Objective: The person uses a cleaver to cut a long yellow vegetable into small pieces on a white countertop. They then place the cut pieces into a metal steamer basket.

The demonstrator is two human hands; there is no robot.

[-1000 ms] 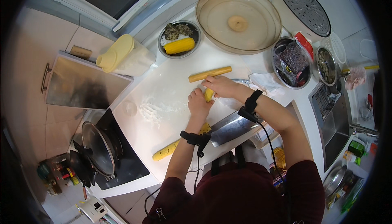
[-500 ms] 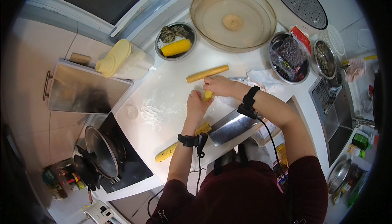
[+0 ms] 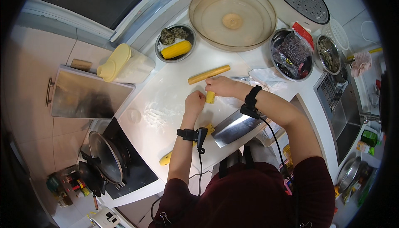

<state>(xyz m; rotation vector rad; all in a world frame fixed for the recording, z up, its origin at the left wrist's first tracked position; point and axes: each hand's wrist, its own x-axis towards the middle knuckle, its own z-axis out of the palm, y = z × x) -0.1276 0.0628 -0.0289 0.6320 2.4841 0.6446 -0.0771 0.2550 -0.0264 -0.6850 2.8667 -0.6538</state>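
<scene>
A small yellow dough piece (image 3: 210,98) hangs under the fingers of my right hand (image 3: 221,87), which is closed on its upper end. Beside it, my left hand (image 3: 195,103) is curled closed; what its fingers hold, if anything, is hidden. Just beyond both hands lies a wooden rolling pin (image 3: 208,74). A yellow dough log with dark specks (image 3: 166,159) rests on the work surface, partly covered by my left forearm. To its right lies a wide cleaver (image 3: 235,129), blade flat.
White flour (image 3: 156,116) is smeared left of my hands. Behind stand a metal bowl (image 3: 193,50) with yellow and speckled dough, a large round tray (image 3: 272,24) and a flour container (image 3: 135,68). A metal bowl of packets (image 3: 272,55) stands right; a lidded pan (image 3: 104,155) sits left on the cooktop.
My left hand has drawn slightly left, away from my right hand, and its fingers have curled in. More of the yellow dough piece now shows below my right hand.
</scene>
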